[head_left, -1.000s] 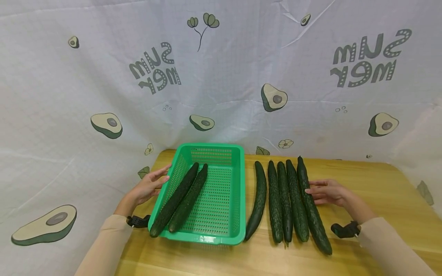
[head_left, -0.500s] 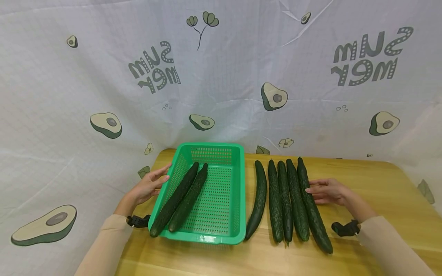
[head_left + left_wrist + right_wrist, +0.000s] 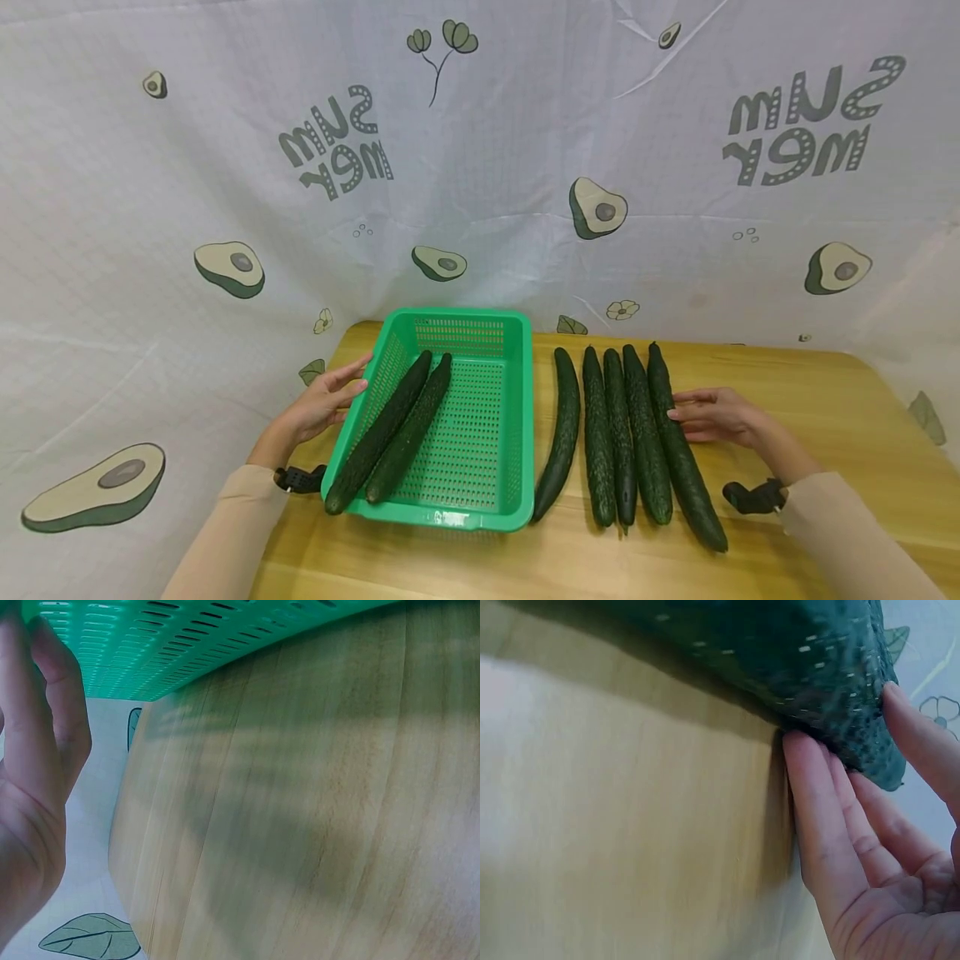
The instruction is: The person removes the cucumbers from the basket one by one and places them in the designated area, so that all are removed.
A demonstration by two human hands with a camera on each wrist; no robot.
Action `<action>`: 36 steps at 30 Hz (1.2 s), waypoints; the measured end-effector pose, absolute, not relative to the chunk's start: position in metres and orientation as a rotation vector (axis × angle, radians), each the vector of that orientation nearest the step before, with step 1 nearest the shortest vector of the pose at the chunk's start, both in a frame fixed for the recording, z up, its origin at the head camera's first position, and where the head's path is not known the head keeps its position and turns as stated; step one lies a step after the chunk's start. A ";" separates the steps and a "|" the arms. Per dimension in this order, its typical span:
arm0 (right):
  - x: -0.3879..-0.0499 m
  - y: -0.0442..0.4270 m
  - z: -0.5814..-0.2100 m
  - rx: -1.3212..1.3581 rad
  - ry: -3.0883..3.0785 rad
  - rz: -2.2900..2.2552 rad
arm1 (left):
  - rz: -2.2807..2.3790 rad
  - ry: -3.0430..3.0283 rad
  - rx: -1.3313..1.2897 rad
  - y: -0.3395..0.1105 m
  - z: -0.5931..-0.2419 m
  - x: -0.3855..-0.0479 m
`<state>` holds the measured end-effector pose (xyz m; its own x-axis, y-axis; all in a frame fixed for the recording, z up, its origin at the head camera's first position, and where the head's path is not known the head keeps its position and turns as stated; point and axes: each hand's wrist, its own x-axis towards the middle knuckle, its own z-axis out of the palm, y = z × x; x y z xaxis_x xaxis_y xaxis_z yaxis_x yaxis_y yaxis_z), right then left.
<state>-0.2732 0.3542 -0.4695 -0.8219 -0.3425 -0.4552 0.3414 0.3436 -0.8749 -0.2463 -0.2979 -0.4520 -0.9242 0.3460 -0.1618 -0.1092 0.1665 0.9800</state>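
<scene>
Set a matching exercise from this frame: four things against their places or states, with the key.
1. Green rectangular perforated plastic basket
2. Curved dark-green cucumber
3. Bare left hand
4. Bare right hand

A. Touching the rightmost long dark-green cucumber
B. Just right of the basket
C. Contains two long dark-green cucumbers
D. At the basket's left side

Pairs: 1-C; 2-B; 3-D; 4-A
</scene>
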 end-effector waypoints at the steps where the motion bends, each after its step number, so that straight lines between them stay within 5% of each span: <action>1: -0.273 0.355 -0.470 -0.008 2.028 -1.526 | 1.813 2.100 0.226 -0.298 -0.452 -0.246; 18: -0.276 0.356 -0.453 -0.005 2.001 -1.651 | 1.831 2.076 0.227 -0.297 -0.451 -0.245; 36: -0.291 0.312 -0.380 -0.005 1.974 -1.932 | 1.803 2.096 0.224 -0.298 -0.453 -0.247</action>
